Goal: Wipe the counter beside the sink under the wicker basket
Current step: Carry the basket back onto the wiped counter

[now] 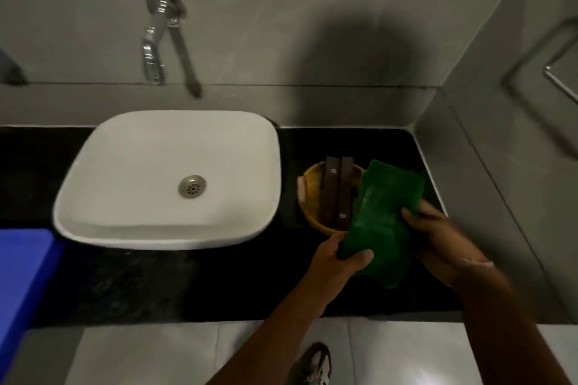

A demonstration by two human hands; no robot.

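Observation:
A round yellow wicker basket (312, 194) with two brown handles stands on the black counter (219, 284), just right of the white sink (169, 178). A folded green cloth (381, 222) is held above the counter and covers the basket's right side. My left hand (341, 256) grips the cloth's lower left edge. My right hand (438, 237) holds its right edge. Both hands are above the counter's front right area.
A chrome tap (156, 40) juts from the grey wall above the sink. The grey side wall (500, 166) closes the counter on the right. A blue object (22, 275) sits at the left edge. A shoe (316, 366) stands on the tiled floor below.

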